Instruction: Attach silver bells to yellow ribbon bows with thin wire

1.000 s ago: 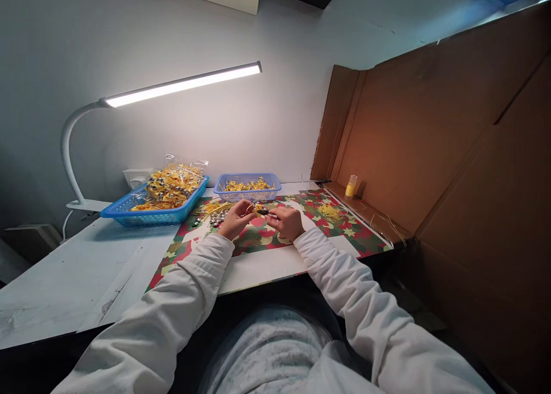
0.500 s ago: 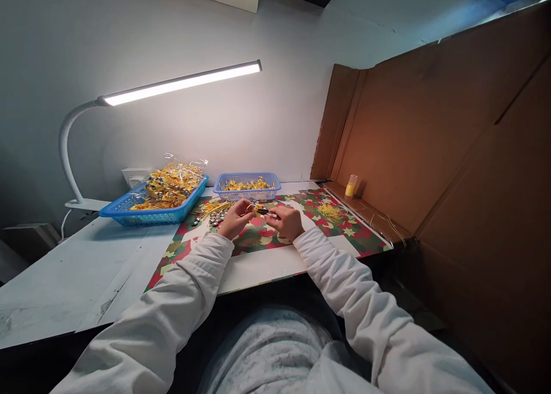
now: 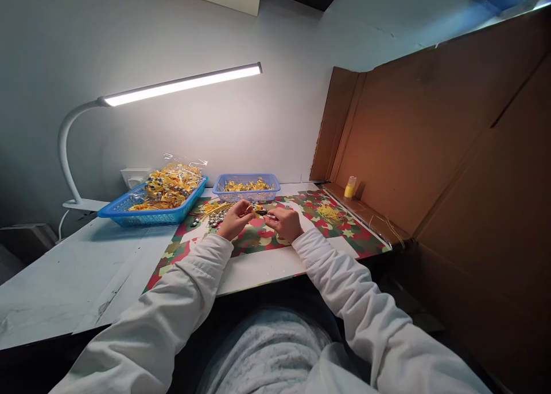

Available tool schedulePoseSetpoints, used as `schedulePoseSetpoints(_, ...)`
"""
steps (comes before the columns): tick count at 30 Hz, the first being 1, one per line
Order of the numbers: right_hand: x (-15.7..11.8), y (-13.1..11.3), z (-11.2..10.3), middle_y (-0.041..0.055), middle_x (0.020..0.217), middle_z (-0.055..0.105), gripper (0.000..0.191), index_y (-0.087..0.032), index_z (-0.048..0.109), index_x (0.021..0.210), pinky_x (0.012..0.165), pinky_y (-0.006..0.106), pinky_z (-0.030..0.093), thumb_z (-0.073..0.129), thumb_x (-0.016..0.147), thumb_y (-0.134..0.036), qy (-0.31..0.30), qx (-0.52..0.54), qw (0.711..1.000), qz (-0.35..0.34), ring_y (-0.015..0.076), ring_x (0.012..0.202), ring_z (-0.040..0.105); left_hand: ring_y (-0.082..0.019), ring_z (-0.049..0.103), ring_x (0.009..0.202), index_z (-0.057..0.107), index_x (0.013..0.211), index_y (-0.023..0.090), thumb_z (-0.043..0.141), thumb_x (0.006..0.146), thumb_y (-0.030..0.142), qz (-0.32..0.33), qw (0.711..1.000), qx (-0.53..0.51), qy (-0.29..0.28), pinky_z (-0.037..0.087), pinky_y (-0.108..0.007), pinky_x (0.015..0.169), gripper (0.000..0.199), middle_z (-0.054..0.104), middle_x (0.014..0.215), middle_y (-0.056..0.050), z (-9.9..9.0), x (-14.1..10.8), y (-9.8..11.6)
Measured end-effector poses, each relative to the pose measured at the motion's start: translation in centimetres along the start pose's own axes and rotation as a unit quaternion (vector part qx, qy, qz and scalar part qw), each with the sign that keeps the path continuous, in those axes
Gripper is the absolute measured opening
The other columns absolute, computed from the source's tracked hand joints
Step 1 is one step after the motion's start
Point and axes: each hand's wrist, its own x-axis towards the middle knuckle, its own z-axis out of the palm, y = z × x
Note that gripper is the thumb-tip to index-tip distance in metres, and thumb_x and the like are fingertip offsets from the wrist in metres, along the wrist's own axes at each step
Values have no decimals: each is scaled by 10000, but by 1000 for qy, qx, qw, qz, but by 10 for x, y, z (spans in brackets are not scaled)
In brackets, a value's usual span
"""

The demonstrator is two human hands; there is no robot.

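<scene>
My left hand [image 3: 236,219] is closed in a pinch above the patterned mat, the thing between its fingertips too small to make out. Just to its right, my right hand [image 3: 284,224] is also closed, its fingers curled toward the left. Between the two hands shows a small dark piece [image 3: 261,212] with a bit of yellow beside it; which fingers grip it is unclear. Close behind my left hand lie small shiny silver balls [image 3: 218,217] and thin yellow strands [image 3: 214,208].
A blue basket [image 3: 146,218] heaped with yellow ribbon-like pieces stands left, a smaller blue basket [image 3: 247,195] at the back. Thin yellow strands [image 3: 329,213] lie right, near a small yellow bottle [image 3: 350,187]. A cardboard wall [image 3: 430,124] bounds the right; a lit lamp [image 3: 185,85] hangs above.
The hands stay almost in place. The right fingers have shifted slightly, and less of the dark piece's right end shows. The view has tilted a little.
</scene>
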Motion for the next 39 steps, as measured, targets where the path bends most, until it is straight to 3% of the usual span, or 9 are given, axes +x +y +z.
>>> schedulePoseSetpoints(5,1,-4,-3,42,729,715,237,-184,718,788,626,244,391,586,849,-372,-4,34,999,37,144,652,605,-84,424,567,451,720,201,660,619,276,-7,1000,12,10,367,-212,521,244,440,659,63,0,0,0)
schedulePoseSetpoints(10,6,7,-11,38,710,695,321,-184,700,791,625,242,394,526,873,-441,63,37,977,202,150,657,598,-84,436,546,488,767,200,651,596,272,-32,999,2,36,372,-210,497,248,474,652,62,-1,1,0)
schedulePoseSetpoints(15,6,36,-4,79,670,668,305,-188,654,628,628,282,386,632,827,-418,-30,-42,943,329,198,706,602,-87,448,520,579,915,194,642,588,253,-50,998,-24,20,386,-215,480,338,477,630,64,0,0,5)
schedulePoseSetpoints(20,1,49,5,119,838,657,250,-187,626,559,784,373,417,750,739,-310,-54,-62,950,303,278,977,564,-85,464,516,628,923,192,643,591,238,-67,996,-51,1,402,-223,493,335,478,629,62,1,-1,10)
schedulePoseSetpoints(23,3,40,-1,157,1000,637,132,-170,686,677,857,421,415,739,744,-271,-61,-49,947,312,314,1085,519,-87,466,506,626,861,185,644,590,239,-74,995,-59,9,404,-228,496,276,488,605,61,1,-1,11)
schedulePoseSetpoints(27,8,16,-3,98,1063,652,179,-185,696,950,900,366,433,655,816,-297,-72,160,967,187,231,1056,556,-91,467,497,605,856,188,636,587,233,-73,995,-70,18,390,-221,485,275,474,568,71,1,-1,11)
schedulePoseSetpoints(29,10,4,2,58,992,667,229,-187,660,998,802,298,468,638,821,-331,-142,312,925,163,177,935,599,-89,461,493,598,856,189,632,586,232,-66,995,-69,21,385,-216,482,276,464,560,76,1,-1,11)
schedulePoseSetpoints(32,12,-7,7,-19,650,573,258,-172,617,808,569,230,414,548,859,-415,-215,449,845,197,109,597,526,-92,456,496,584,842,190,597,577,219,-48,995,-61,60,383,-211,474,267,453,557,78,-1,1,10)
schedulePoseSetpoints(39,21,3,-27,-90,482,270,307,-202,501,650,477,227,302,569,800,-461,-73,574,769,274,74,444,259,-108,431,448,561,785,194,498,560,199,-90,987,23,131,342,-220,441,234,487,506,67,-9,6,0)
